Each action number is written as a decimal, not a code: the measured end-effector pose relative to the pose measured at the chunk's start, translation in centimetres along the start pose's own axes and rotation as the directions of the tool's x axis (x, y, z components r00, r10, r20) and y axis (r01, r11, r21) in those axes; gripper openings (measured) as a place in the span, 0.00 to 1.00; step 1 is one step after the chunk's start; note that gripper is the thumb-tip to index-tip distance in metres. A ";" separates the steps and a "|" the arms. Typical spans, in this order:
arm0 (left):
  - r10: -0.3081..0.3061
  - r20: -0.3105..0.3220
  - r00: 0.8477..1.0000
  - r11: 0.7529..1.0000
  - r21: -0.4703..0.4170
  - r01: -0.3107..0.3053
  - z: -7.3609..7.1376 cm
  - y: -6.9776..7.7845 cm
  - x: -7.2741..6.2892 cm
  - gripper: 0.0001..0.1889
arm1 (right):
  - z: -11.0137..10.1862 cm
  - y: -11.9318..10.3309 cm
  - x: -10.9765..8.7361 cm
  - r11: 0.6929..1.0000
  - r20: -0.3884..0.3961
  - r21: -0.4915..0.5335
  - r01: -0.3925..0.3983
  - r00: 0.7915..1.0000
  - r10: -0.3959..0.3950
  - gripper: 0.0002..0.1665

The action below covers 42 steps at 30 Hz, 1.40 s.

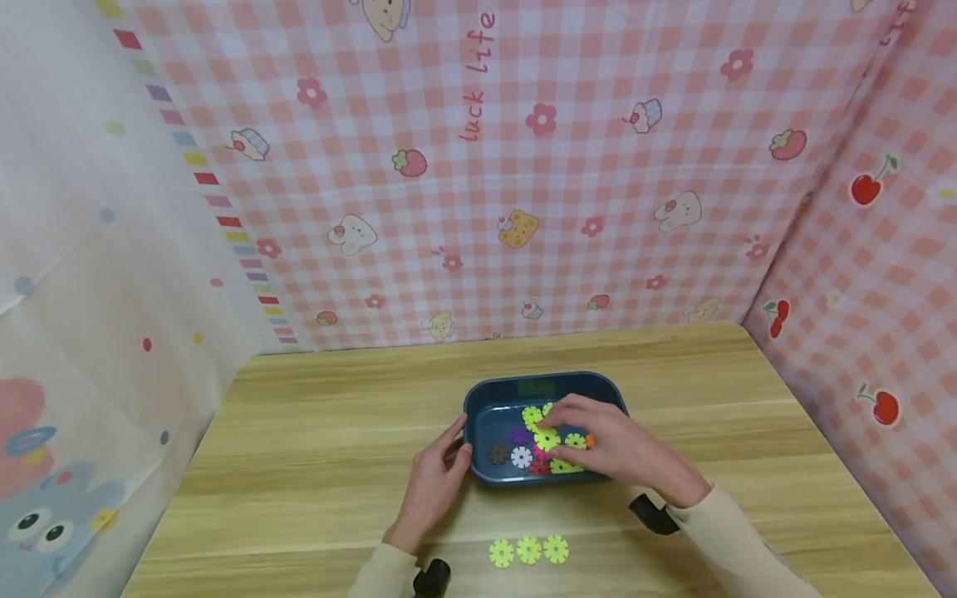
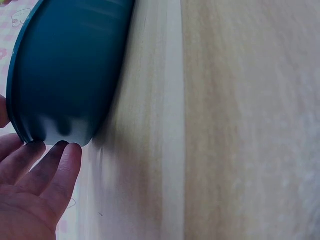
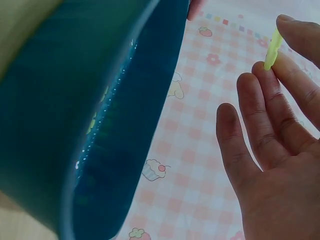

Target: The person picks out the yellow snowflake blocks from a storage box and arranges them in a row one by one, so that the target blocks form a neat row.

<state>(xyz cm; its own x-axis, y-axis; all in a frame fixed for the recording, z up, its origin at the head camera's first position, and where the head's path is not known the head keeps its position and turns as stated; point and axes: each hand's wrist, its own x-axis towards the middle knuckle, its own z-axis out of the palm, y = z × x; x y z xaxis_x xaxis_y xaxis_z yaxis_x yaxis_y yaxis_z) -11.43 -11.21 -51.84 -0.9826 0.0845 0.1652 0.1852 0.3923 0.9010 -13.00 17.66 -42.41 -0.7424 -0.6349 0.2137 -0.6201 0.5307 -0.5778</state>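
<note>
Desk booth, improvised filming-nook type; wider premises, whether home or studio, indeterminable. Enclosed on three sides by printed sheeting. Rear: pink gingham backdrop, with strawberries, cupcakes, animal heads and "luck life" lettering. Left: white cartoon-print curtain, with coloured dots. Right: pink gingham side panel, with cherries. Between: wood-grain desk, pale brown. Recording equipment: black wrist-worn cameras, one per arm.
</note>
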 end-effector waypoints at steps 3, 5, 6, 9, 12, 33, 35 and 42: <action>-0.003 0.002 1.000 1.000 -0.004 0.003 0.0 0.1 0.0 0.25 | 0.1 0.0 -0.7 1.000 -0.004 0.007 -0.008 1.000 0.008 0.18; -0.004 0.002 1.000 1.000 -0.006 0.004 0.0 0.1 0.0 0.25 | 0.3 0.0 -1.2 1.000 -0.006 0.006 -0.007 1.000 0.007 0.17; -0.005 0.001 1.000 1.000 -0.006 0.005 0.0 0.1 0.0 0.25 | 0.3 0.1 -1.4 1.000 -0.006 0.006 -0.005 1.000 0.005 0.17; -0.008 0.001 1.000 1.000 -0.001 0.008 0.0 0.1 0.0 0.25 | 0.6 0.2 -2.2 1.000 -0.003 -0.004 -0.009 1.000 0.009 0.17; -0.011 0.003 1.000 1.000 0.003 0.011 -0.1 0.1 0.1 0.25 | 0.9 0.3 -2.9 1.000 -0.003 -0.010 -0.008 1.000 0.008 0.17; -0.014 0.005 1.000 1.000 0.003 0.014 0.0 0.3 -0.1 0.25 | 2.4 0.0 -7.3 0.999 0.068 0.026 -0.041 0.997 0.039 0.16; -0.014 0.004 1.000 1.000 0.001 0.014 0.0 0.4 -0.1 0.25 | 2.6 0.1 -7.6 0.998 0.077 0.037 -0.042 0.996 0.039 0.16; -0.011 -0.004 1.000 1.000 0.001 0.011 -0.1 0.4 -0.1 0.25 | 3.4 0.4 -8.4 0.985 0.168 0.129 -0.118 0.981 0.095 0.18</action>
<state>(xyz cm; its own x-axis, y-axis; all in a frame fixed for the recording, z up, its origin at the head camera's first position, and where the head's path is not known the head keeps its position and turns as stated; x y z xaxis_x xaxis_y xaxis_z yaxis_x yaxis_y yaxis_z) -11.29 -11.15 -51.48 -0.9846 0.0769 0.1569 0.1746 0.3940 0.9024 -6.18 21.29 -47.09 -0.7449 -0.6668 0.0218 -0.4902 0.5248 -0.6959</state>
